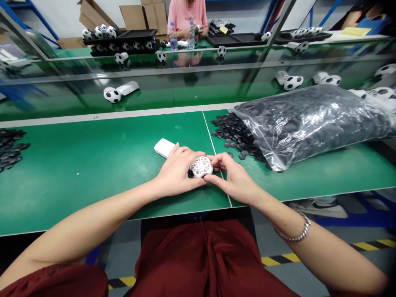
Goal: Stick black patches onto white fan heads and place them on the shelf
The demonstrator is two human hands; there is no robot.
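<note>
A white lattice ball shell (201,166) sits between my two hands just above the green table (93,165). My left hand (176,171) cups it from the left, fingers closed around its side. From the right, my right hand (230,175) pinches the shell with thumb and fingertips. A white handle piece (163,147) lies on the table just behind my left hand; whether it joins the shell is hidden by my fingers.
A clear plastic bag (312,119) of black patch pieces spills a pile (235,134) to the right. More black pieces (10,146) lie at far left. Finished football-patterned items (113,94) ride the conveyor behind. A person in pink (187,16) sits opposite.
</note>
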